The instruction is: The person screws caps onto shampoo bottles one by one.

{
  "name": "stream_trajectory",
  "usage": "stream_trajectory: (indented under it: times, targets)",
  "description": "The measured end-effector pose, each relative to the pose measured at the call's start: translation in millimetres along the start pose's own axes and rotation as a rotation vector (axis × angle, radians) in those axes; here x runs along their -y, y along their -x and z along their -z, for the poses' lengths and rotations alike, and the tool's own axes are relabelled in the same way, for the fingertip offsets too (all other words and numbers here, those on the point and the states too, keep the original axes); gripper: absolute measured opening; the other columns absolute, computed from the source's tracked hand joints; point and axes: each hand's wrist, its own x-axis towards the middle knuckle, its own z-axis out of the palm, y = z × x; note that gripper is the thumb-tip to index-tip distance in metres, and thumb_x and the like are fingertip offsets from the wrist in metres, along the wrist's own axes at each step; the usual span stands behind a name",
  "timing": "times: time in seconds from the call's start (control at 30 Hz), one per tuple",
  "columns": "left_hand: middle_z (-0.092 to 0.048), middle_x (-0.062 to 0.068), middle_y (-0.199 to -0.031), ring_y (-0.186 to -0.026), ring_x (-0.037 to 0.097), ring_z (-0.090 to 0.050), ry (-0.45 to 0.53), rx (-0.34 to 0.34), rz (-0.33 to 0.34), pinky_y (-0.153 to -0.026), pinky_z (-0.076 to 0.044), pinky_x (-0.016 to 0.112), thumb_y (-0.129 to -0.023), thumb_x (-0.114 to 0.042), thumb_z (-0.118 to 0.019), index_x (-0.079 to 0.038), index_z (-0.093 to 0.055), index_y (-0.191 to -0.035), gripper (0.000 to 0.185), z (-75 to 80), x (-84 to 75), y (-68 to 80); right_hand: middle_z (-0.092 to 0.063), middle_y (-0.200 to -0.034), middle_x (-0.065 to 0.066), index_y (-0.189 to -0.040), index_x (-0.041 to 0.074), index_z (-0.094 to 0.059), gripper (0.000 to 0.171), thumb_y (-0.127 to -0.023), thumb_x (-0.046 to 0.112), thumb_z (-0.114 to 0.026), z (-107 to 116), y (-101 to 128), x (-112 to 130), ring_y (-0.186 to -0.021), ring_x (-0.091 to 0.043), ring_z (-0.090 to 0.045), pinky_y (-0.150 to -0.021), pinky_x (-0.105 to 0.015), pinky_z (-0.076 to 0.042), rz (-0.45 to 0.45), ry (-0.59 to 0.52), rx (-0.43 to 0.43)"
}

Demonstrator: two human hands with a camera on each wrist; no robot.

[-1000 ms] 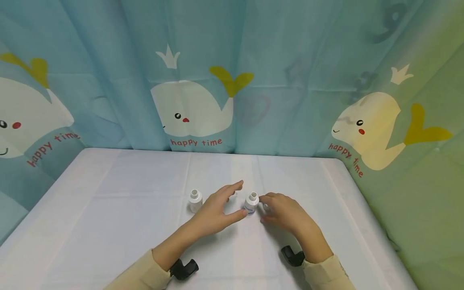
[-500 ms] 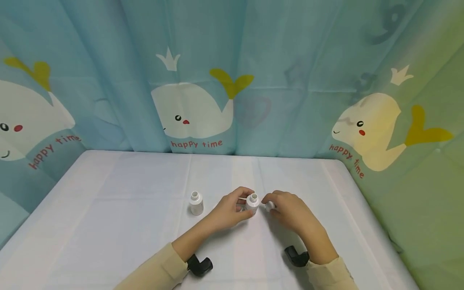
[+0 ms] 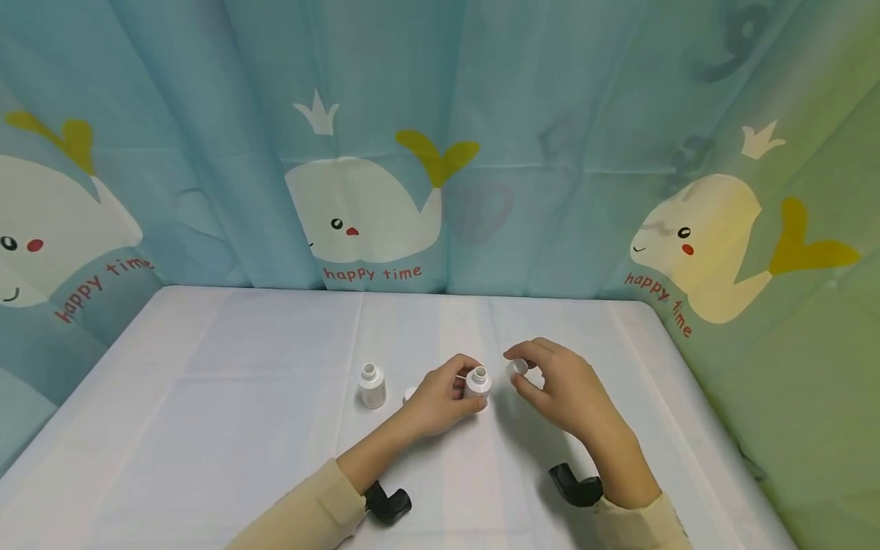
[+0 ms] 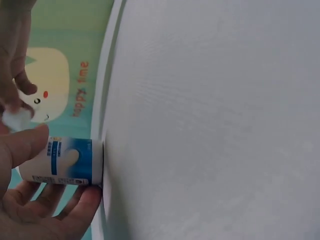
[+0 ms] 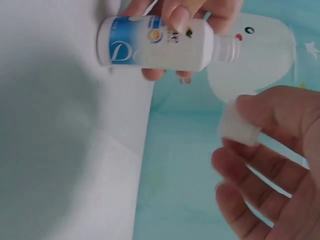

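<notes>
White cloth-covered table (image 3: 241, 428); left hand (image 3: 440, 396) grips smooth cylindrical plastic bottle (image 3: 477, 383), right hand (image 3: 557, 386) pinches round cap (image 3: 519, 368).

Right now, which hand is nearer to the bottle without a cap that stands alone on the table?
Left. The left hand is just right of the lone bottle, gripping another bottle. The right hand is farther right, pinching a cap.

You're at a staged tabletop booth. A white-clothed table (image 3: 241, 382) sits inside whale-print curtains (image 3: 364, 206) (marked "happy time").
</notes>
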Motion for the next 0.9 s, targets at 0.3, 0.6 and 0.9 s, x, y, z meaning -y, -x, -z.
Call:
stream_trajectory:
  times: [0.3, 0.6, 0.9]
  targets:
    - [-0.064, 0.003, -0.122, -0.112, 0.022, -0.064, 0.006, 0.008, -0.036, -0.093, -0.054, 0.035, -0.092, -0.014, -0.073, -0.011, -0.056, -0.127, 0.039, 6.0, -5.3, 13.1, -0.069, -0.109, 0.005, -0.109, 0.012, -0.069, 0.031, -0.083, -0.003, -0.075, 3.9, -4.1, 13.1, -0.092, -0.010, -0.066, -0.070, -0.027, -0.059, 0.118, -0.338, -0.074]
    - [-0.065, -0.001, -0.123, -0.111, 0.020, -0.062, 0.017, 0.029, -0.065, -0.091, -0.055, 0.037, -0.090, -0.018, -0.076, -0.015, -0.059, -0.129, 0.043, 17.5, -12.9, 23.8, -0.069, -0.112, 0.002, -0.113, 0.016, -0.070, 0.032, -0.087, -0.003, -0.071, 0.9, -6.0, 23.4, -0.101, -0.011, -0.065, -0.076, -0.028, -0.058, 0.157, -0.468, -0.010]
    - [-0.070, -0.005, -0.109, -0.103, 0.012, -0.063, -0.042, -0.054, -0.009, -0.084, -0.055, 0.036, -0.085, -0.027, -0.080, -0.017, -0.065, -0.123, 0.042, 24.3, -19.6, 28.0, -0.069, -0.113, 0.002, -0.114, 0.012, -0.070, 0.029, -0.089, -0.003, -0.069, -2.0, -5.5, 26.1, -0.100, -0.012, -0.066, -0.076, -0.027, -0.058, 0.161, -0.502, 0.031]
